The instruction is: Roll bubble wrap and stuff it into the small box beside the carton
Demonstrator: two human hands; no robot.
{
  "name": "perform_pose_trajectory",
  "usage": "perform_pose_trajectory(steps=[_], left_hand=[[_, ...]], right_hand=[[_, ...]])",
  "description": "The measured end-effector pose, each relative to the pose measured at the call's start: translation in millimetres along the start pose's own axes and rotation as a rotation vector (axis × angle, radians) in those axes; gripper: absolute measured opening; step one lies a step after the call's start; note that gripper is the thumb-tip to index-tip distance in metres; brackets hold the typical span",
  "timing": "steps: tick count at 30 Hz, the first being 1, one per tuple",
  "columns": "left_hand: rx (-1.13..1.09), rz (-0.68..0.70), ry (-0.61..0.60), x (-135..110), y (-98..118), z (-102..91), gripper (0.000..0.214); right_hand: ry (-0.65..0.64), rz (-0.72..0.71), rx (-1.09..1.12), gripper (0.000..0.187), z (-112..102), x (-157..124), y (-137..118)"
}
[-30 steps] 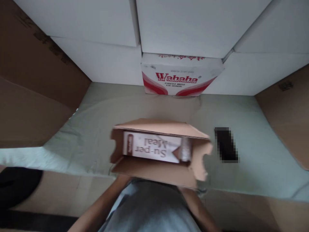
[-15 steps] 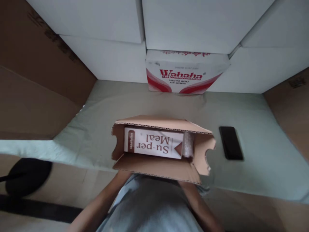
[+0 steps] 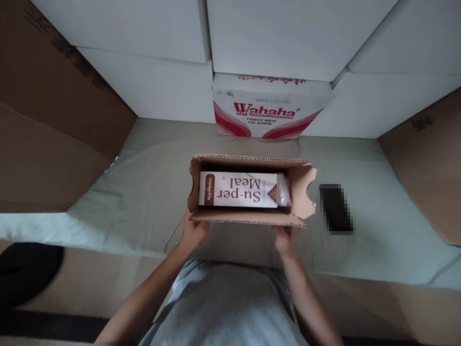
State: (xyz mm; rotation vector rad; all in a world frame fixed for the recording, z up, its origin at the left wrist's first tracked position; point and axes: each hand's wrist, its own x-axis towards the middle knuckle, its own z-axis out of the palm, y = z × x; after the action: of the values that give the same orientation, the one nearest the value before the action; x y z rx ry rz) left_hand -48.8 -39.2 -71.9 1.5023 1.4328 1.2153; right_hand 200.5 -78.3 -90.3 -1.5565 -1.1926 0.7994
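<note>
An open-topped cardboard box stands in front of me over the cloth-covered table, its flaps raised. My left hand grips its near left corner from below the rim. Near the right end of the same side, my right hand holds the box too. The cardboard hides most of the fingers of both hands. Inside lies a white carton printed "Su-per Meal", upside down from my view. Clear bubble wrap is tucked against the carton's right end.
A white and red Wahaha water box stands at the back against white panels. To the right, a dark pixelated rectangle lies on the green cloth. Large brown cartons flank the left and right.
The cardboard box has moved away from my body, with its near flap now more upright. Both hands, mostly hidden before, now show below its near side.
</note>
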Motion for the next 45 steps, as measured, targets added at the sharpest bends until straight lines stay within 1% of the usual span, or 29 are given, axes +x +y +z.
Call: perform_pose_trajectory(steps=[1, 2, 4, 7, 9, 11, 12, 13, 14, 16, 17, 18, 19, 20, 22, 24, 25, 27, 30, 33, 36, 38, 40, 43, 45], left_hand=[[-0.026, 0.0, 0.021, 7.3, 4.6, 4.3, 0.026], [-0.058, -0.001, 0.043, 14.0, 8.9, 7.9, 0.029], [-0.127, -0.002, 0.066, 24.7, 13.9, 12.5, 0.039], [-0.199, 0.005, 0.025, 33.6, 8.8, 14.0, 0.057], [-0.2, 0.007, -0.014, 35.8, 0.0, 12.8, 0.062], [-0.187, -0.002, -0.05, 36.4, -6.9, 10.4, 0.061], [-0.181, -0.002, -0.057, 36.3, -8.0, 8.7, 0.062], [-0.173, 0.004, -0.055, 36.3, -7.0, 6.6, 0.064], [-0.16, 0.022, -0.036, 36.2, -3.9, 4.0, 0.066], [-0.105, 0.11, 0.026, 36.3, 8.0, -2.8, 0.073], [-0.061, 0.177, 0.057, 36.7, 16.0, -6.8, 0.076], [-0.005, 0.252, 0.079, 37.2, 24.6, -11.0, 0.077], [0.063, 0.325, 0.088, 38.1, 33.4, -15.0, 0.076], [0.14, 0.388, 0.087, 39.1, 42.0, -18.5, 0.073], [0.274, 0.458, 0.062, 41.6, 56.7, -23.4, 0.057], [0.33, 0.467, 0.031, 44.0, 66.6, -25.2, 0.038], [0.331, 0.462, 0.022, 44.9, 69.7, -25.2, 0.03], [0.32, 0.458, 0.022, 46.0, 72.6, -24.6, 0.021], [0.316, 0.46, 0.02, 46.4, 71.9, -23.3, 0.016], [0.325, 0.447, 0.016, 46.8, 68.9, -21.2, 0.018], [0.363, 0.46, 0.014, 49.5, 63.4, -16.9, 0.02], [0.38, 0.488, 0.03, 53.6, 58.4, -13.4, 0.02], [0.385, 0.507, 0.051, 59.3, 53.8, -10.1, 0.019], [0.367, 0.498, 0.042, 69.1, 50.4, -5.3, 0.017], [0.345, 0.478, 0.023, 75.6, 51.3, -1.1, 0.015]], right_hand=[[0.028, -0.003, 0.029, 0.022, 0.3, 8.9, -4.3], [0.049, -0.009, 0.062, 0.027, 0.7, 17.4, -9.0], [0.047, -0.031, 0.129, 0.042, 2.9, 31.7, -17.6], [-0.047, -0.077, 0.159, 0.058, 7.6, 44.7, -23.7], [-0.113, -0.096, 0.152, 0.064, 6.8, 49.7, -24.0], [-0.174, -0.114, 0.137, 0.062, -2.1, 54.8, -26.4], [-0.178, -0.133, 0.122, 0.059, -10.0, 58.3, -30.5], [-0.151, -0.162, 0.099, 0.054, -19.6, 62.7, -37.2], [-0.099, -0.206, 0.063, 0.049, -30.2, 68.1, -47.2], [0.037, -0.34, -0.042, 0.041, -50.5, 81.7, -76.3], [0.051, -0.426, -0.121, 0.036, -58.2, 89.6, -94.4], [-0.001, -0.517, -0.221, 0.032, -63.5, 98.0, -113.5], [-0.113, -0.593, -0.35, 0.028, -65.9, 106.7, -132.5], [-0.255, -0.671, -0.492, 0.025, -65.6, 115.3, -150.3], [-0.494, -0.79, -0.768, 0.014, -58.1, 131.1, -178.1], [-0.66, -0.814, -1.034, 0.006, -45.8, 143.2, -192.5], [-0.71, -0.813, -1.149, 0.008, -39.5, 147.4, -194.5], [-0.75, -0.834, -1.319, 0.014, -28.9, 151.9, -190.4], [-0.704, -0.922, -1.421, 0.018, -20.0, 152.4, -174.0], [-0.657, -0.961, -1.393, 0.007, -17.7, 152.2, -160.8], [-0.601, -0.971, -1.356, 0.008, -19.8, 154.5, -159.3], [-0.497, -0.983, -1.345, 0.008, -24.0, 155.4, -162.8], [-0.347, -1.0, -1.278, 0.01, -30.0, 154.7, -165.9], [-0.107, -0.978, -1.029, 0.014, -40.6, 151.9, -165.3], [-0.013, -0.927, -0.824, 0.014, -47.8, 150.9, -162.4]])
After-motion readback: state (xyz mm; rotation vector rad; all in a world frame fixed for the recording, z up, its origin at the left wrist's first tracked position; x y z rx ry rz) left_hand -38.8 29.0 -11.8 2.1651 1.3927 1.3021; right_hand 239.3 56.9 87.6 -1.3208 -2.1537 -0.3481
